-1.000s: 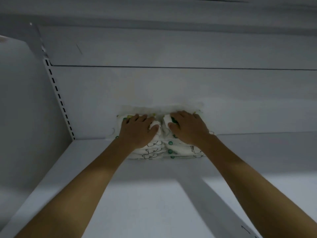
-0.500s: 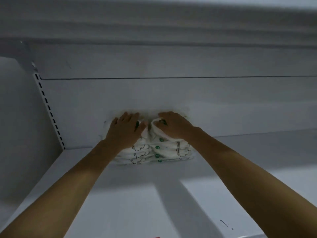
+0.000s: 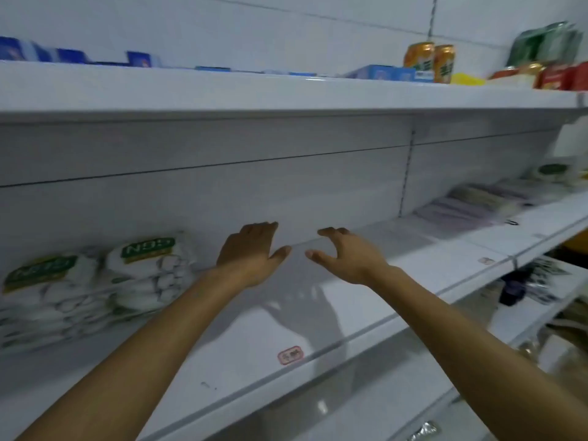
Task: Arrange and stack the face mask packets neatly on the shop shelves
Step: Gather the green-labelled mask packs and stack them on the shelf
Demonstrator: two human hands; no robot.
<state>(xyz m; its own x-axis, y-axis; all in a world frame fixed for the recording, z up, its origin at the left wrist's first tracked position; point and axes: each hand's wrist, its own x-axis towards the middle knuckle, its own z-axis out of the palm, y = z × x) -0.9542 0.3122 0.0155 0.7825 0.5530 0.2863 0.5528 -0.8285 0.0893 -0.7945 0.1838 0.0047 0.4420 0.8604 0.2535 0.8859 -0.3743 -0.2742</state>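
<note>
Two side-by-side stacks of white face mask packets with green N95 labels stand at the back left of the white shelf (image 3: pixel 248 338): the left stack (image 3: pixel 47 297) and the right stack (image 3: pixel 149 275). My left hand (image 3: pixel 251 253) hovers to the right of them, fingers relaxed, holding nothing. My right hand (image 3: pixel 346 253) hovers beside it with fingers spread and slightly bent, also holding nothing. Both hands are above the shelf near its back wall, apart from the packets.
Flat purple packets (image 3: pixel 471 208) lie further right on the same shelf. The shelf above carries blue boxes (image 3: pixel 381 73), orange cans (image 3: pixel 429 60) and red packs (image 3: pixel 560 76). A pink sticker (image 3: pixel 290 355) marks the shelf front. Lower shelves at right hold dark items (image 3: pixel 515 288).
Both hands have let go of the mask packet stacks and lifted away to the right. The view has swung right, so the stacks now lie at the left.
</note>
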